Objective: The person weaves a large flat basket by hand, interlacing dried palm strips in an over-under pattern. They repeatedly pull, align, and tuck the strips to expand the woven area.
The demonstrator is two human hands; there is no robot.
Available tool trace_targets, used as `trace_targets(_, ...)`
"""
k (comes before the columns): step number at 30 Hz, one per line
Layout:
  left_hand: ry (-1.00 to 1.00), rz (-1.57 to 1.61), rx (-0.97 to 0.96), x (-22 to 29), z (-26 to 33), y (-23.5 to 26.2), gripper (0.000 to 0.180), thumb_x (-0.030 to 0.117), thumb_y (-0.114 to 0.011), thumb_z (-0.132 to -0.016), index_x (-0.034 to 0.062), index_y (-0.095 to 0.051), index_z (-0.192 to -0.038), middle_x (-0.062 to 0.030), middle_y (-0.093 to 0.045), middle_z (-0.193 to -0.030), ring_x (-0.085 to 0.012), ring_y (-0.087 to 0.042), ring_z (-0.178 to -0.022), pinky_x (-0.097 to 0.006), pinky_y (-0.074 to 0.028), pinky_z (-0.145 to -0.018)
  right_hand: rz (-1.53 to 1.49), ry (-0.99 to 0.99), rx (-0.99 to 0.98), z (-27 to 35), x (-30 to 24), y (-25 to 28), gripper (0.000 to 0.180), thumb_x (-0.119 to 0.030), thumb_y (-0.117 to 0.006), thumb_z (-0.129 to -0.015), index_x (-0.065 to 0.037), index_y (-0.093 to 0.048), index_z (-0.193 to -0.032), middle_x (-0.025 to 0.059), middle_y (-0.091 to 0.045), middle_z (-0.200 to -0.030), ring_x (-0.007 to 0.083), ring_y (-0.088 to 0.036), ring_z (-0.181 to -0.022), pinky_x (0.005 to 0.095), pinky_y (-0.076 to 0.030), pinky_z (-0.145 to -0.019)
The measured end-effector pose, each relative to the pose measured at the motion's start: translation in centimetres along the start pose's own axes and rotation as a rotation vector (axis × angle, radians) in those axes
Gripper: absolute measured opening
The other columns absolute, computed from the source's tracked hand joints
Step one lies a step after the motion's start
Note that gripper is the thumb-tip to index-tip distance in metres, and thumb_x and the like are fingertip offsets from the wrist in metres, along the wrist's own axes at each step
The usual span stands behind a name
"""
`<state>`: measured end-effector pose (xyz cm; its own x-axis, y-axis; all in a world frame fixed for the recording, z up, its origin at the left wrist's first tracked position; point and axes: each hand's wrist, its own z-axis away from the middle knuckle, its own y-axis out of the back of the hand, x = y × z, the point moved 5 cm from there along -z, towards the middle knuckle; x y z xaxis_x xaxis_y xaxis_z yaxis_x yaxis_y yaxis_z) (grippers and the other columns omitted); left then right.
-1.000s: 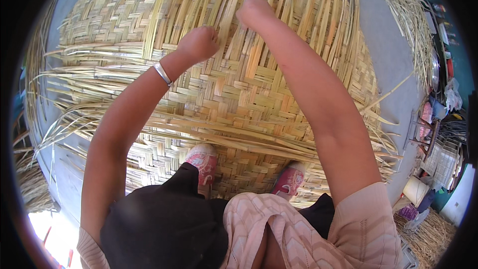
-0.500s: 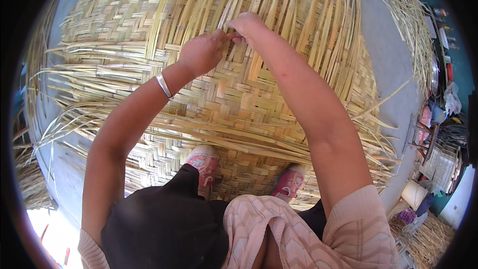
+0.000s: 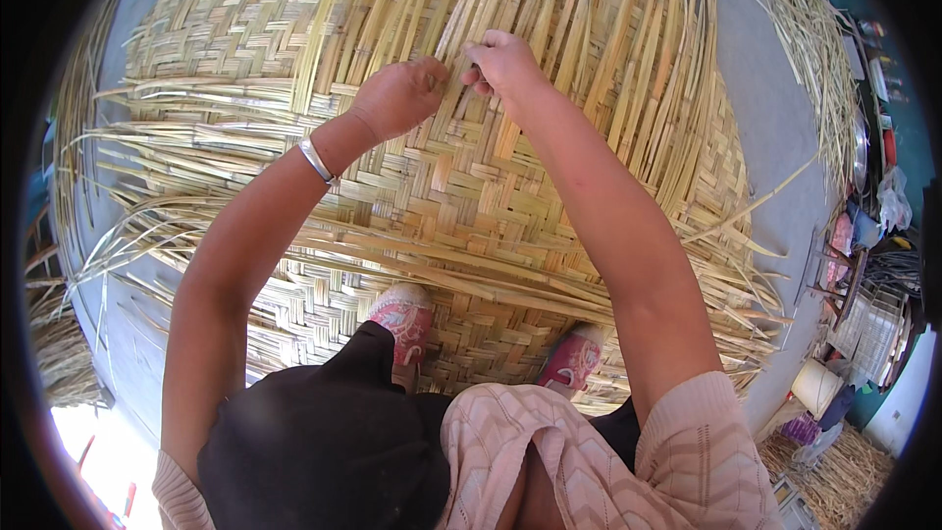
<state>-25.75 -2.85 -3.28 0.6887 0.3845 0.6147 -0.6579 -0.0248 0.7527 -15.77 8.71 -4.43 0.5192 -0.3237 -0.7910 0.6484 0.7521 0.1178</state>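
Note:
A large woven mat of split reed strips (image 3: 461, 172) lies under both hands. Its far part carries many loose, unwoven reed strips (image 3: 638, 49) running away from me. My left hand (image 3: 400, 98), with a silver bangle on the wrist, is closed over the mat just left of the middle, fingertips toward the right. My right hand (image 3: 502, 64) is a short gap away, its fingers curled in a pinch above the strips. What either hand pinches, if anything, is too small or hidden to make out.
Long strip ends (image 3: 186, 137) stick out past the mat's left side. A band of strips (image 3: 432, 270) crosses in front of my pink shoes (image 3: 402, 322). More loose reeds (image 3: 805, 49) lie on the grey floor (image 3: 775, 137) at right, near a white bucket (image 3: 816, 386).
My hands were together at the fingertips and have come apart. The right hand has moved slightly right and down; the left hand remains nearly in place.

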Motion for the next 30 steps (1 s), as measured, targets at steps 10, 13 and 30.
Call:
trace_targets(10, -0.046, 0.129, -0.189, -1.1, -2.1, -0.7, 0.021, 0.011, -0.062, -0.084, 0.001, -0.064, -0.103, -0.0129, -0.068, -0.086, -0.0232, -0.066, -0.079, -0.035, -0.051, -0.073, 0.09, 0.138, -0.086, 1.6, -0.7, 0.4, 0.019, -0.014, -0.055, -0.093, 0.002, -0.059, -0.101, 0.0091, -0.064, -0.082, 0.014, -0.066, -0.07, 0.0273, -0.047, -0.053)
trace_targets(13, 0.044, 0.267, -0.209, -0.9, -1.7, -0.6, 0.015, 0.011, -0.063, -0.087, 0.0006, -0.065, -0.096, -0.0065, -0.067, -0.088, -0.0147, -0.063, -0.082, -0.029, -0.05, -0.077, 0.141, 0.142, -0.04, 0.9, -0.1, 0.5, 0.028, -0.009, -0.05, -0.091, 0.003, -0.059, -0.115, 0.0124, -0.067, -0.087, 0.0175, -0.07, -0.077, 0.0293, -0.049, -0.053)
trace_targets(30, 0.056, -0.273, -0.189, 3.6, -1.0, -1.5, 0.043, 0.022, -0.066, -0.081, 0.0038, -0.049, -0.117, -0.0197, -0.065, -0.107, -0.0366, -0.062, -0.103, -0.046, -0.05, -0.084, 1.107, 0.003, -0.096, 1.1, -3.7, 0.6, 0.032, -0.015, -0.054, -0.086, 0.005, -0.062, -0.11, 0.0217, -0.067, -0.099, 0.0315, -0.067, -0.092, 0.0379, -0.052, -0.081)
